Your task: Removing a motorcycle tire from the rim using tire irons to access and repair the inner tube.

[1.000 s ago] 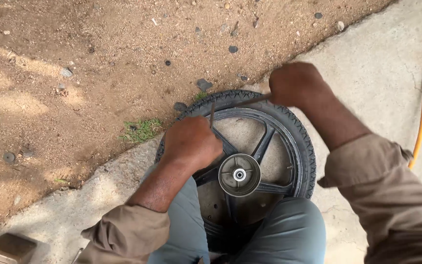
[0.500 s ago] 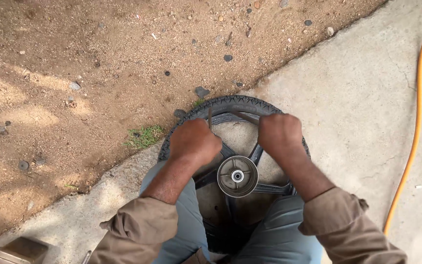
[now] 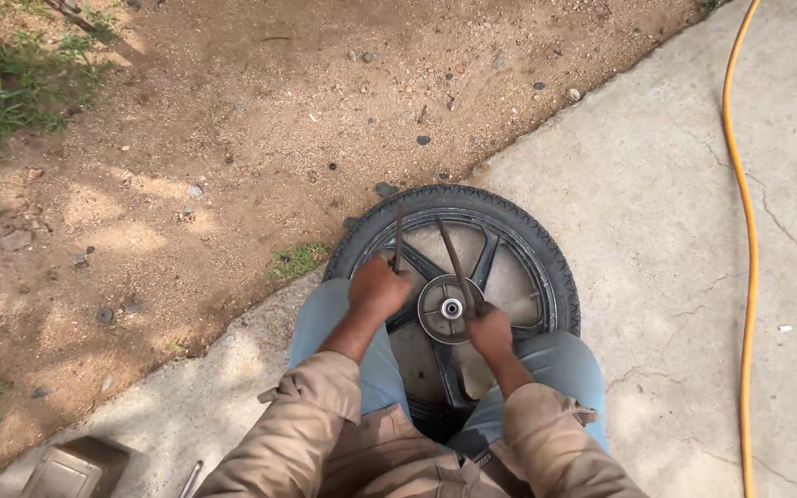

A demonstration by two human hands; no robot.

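Note:
A black motorcycle wheel (image 3: 546, 267) with a tyre and spoked rim lies flat on the concrete, partly under my knees. Its metal hub (image 3: 451, 309) shows in the middle. My left hand (image 3: 376, 288) grips a thin metal tyre lever (image 3: 398, 231) whose tip reaches the far rim. My right hand (image 3: 491, 330) grips a second tyre lever (image 3: 449, 254), which slants up toward the same far edge of the rim. Both hands sit near the hub, pulled back toward me.
An orange hose (image 3: 740, 212) runs along the concrete on the right. Bare dirt with small stones (image 3: 232, 138) lies beyond the slab edge, grass at the top left. A metal box (image 3: 71, 466) sits at the bottom left corner.
Both hands have drawn back from the far rim toward the hub, each pulling a lever down. The view has risen and widened.

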